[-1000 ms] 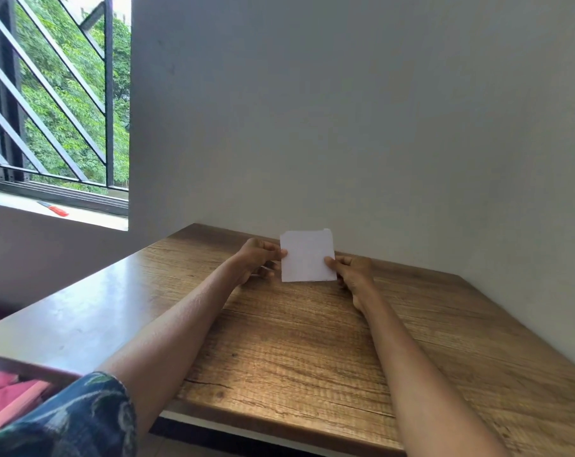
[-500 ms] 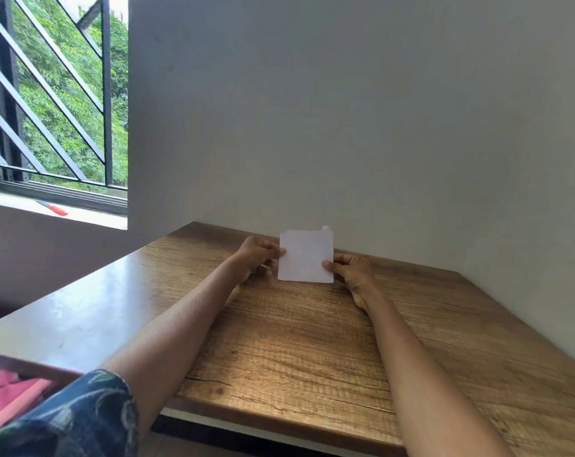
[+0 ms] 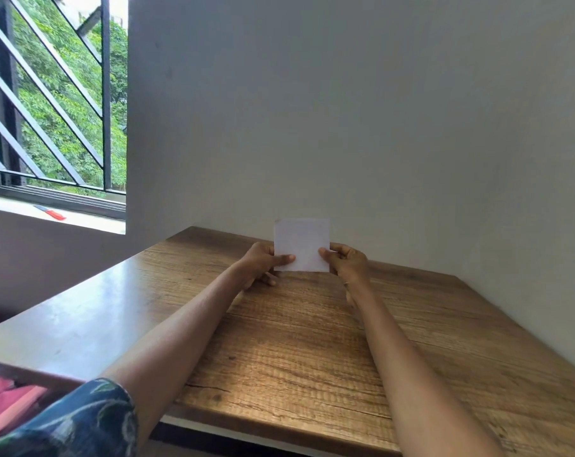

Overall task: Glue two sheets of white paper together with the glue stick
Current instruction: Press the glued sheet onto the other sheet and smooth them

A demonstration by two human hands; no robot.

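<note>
A small square of white paper (image 3: 302, 242) is held upright above the far part of the wooden table (image 3: 312, 351), in front of the wall. My left hand (image 3: 263, 263) pinches its lower left edge, thumb on the near face. My right hand (image 3: 347, 263) pinches its lower right edge the same way. Whether the white paper is one sheet or two pressed together, I cannot tell. No glue stick is in view.
A grey wall (image 3: 345, 127) runs along the table's far and right edges. A window with dark bars (image 3: 48, 103) is at the left, with a red-handled tool (image 3: 50, 212) on its sill. Pink fabric (image 3: 2, 404) lies below the table's near left corner.
Both hands have lifted the paper a little and stood it more upright; its edges now line up into a clean square, and the small corner that stuck out at top right no longer shows.
</note>
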